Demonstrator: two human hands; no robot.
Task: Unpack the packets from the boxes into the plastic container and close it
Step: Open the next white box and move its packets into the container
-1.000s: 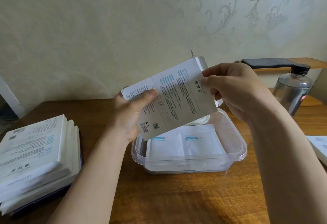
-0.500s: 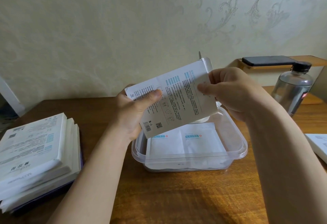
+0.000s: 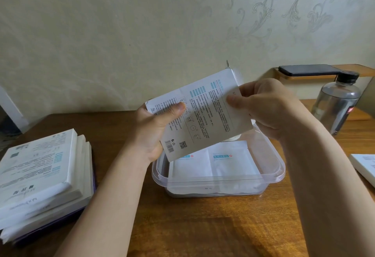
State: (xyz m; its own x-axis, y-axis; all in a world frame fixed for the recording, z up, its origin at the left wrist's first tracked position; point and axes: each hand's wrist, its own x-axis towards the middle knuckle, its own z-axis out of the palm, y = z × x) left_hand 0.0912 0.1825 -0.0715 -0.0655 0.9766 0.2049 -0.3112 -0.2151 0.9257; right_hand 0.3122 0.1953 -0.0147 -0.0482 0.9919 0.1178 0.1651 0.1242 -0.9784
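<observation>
A flat white box (image 3: pixel 205 118) with printed text and a barcode is held tilted above the clear plastic container (image 3: pixel 272 173). My left hand (image 3: pixel 154 128) grips its lower left end, thumb on the printed face. My right hand (image 3: pixel 269 108) pinches the upper right end, where a flap (image 3: pixel 233 74) stands open. White packets (image 3: pixel 227 161) with blue labels lie flat inside the container. The far part of the container is hidden behind the box.
A stack of white boxes (image 3: pixel 42 173) sits on a dark lid at the table's left. Another white box (image 3: pixel 365 167) lies at the right edge. A clear bottle (image 3: pixel 334 102) with a black cap stands at back right, with a black phone (image 3: pixel 308 70) on a ledge behind it.
The box has shifted slightly lower and to the right in both hands. My right thumb has slid further along its upper end.
</observation>
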